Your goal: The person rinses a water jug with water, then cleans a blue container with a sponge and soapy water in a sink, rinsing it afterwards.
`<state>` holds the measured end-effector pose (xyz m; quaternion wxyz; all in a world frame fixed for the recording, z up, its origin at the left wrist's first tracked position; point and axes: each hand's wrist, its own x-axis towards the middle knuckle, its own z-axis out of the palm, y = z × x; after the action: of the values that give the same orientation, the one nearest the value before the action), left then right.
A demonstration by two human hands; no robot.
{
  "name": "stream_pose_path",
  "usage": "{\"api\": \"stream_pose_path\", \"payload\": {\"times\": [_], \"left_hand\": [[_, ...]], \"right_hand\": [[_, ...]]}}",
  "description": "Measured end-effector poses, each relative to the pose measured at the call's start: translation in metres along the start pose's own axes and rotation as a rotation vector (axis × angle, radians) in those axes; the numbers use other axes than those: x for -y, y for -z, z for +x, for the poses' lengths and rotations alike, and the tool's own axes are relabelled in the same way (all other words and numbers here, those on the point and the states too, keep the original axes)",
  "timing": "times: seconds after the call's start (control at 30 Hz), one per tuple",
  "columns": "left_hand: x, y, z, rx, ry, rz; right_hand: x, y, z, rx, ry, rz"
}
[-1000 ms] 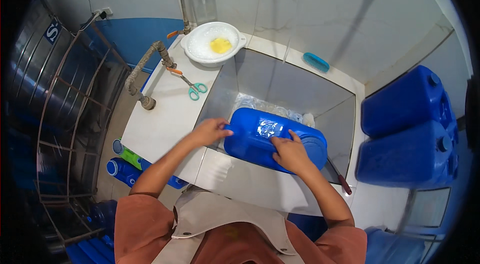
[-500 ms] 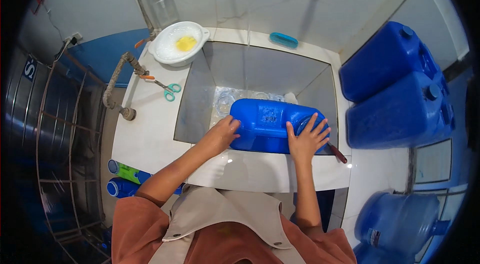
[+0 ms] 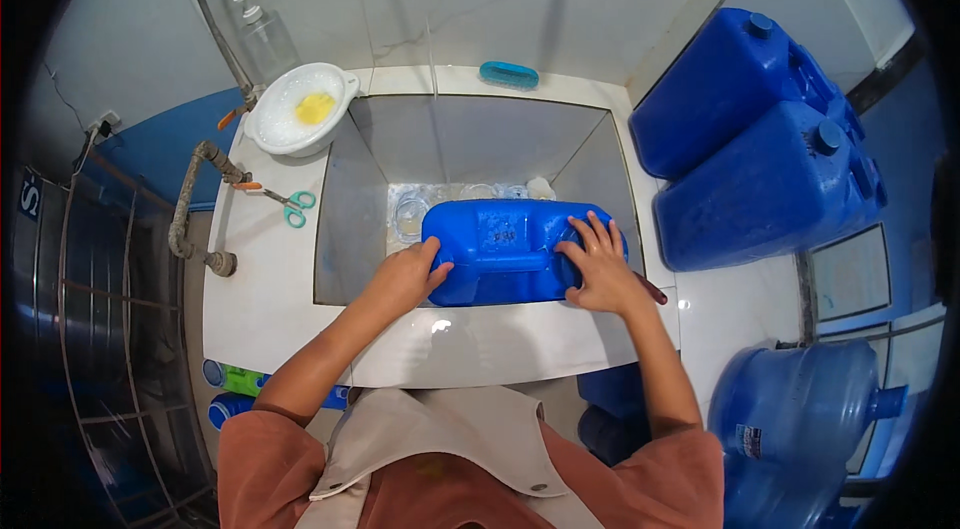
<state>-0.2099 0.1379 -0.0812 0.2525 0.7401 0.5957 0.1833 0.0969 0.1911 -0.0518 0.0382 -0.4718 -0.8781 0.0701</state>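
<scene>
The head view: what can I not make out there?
In the head view:
Blue jug: underside, hidden by its own body.
Sink: near floor, hidden by the jug.
Brown handle: other end, hidden by right hand or jug.
Lower water bottle: cut off by bottom edge.

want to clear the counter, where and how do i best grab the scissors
Best by the teal handle loops, probably from the right, over the sink: the scissors lie on the counter with their loops toward the sink and blades pointing left, toward the orange lever.

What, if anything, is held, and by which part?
The blue jug at the sink: left hand at its left end, right hand on its right end.
</scene>
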Motion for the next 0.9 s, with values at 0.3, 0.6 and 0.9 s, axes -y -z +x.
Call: {"api": "stream_pose_path", "payload": {"times": [0.3,0.6,0.9], "left_hand": [[0.004,0.000,0.006,0.018,-0.086,-0.031],[-0.023,0.017,0.022,-0.184,-0.270,0.074],[0.006,0.022,0.089,-0.540,-0.616,0.311]], "right_hand": [[0.011,0.011,0.001,0.178,-0.146,-0.154],[-0.011,0.049,0.033,0.114,0.024,1.897],[0.039,-0.030,0.200,0.168,-0.244,2.296]]}}
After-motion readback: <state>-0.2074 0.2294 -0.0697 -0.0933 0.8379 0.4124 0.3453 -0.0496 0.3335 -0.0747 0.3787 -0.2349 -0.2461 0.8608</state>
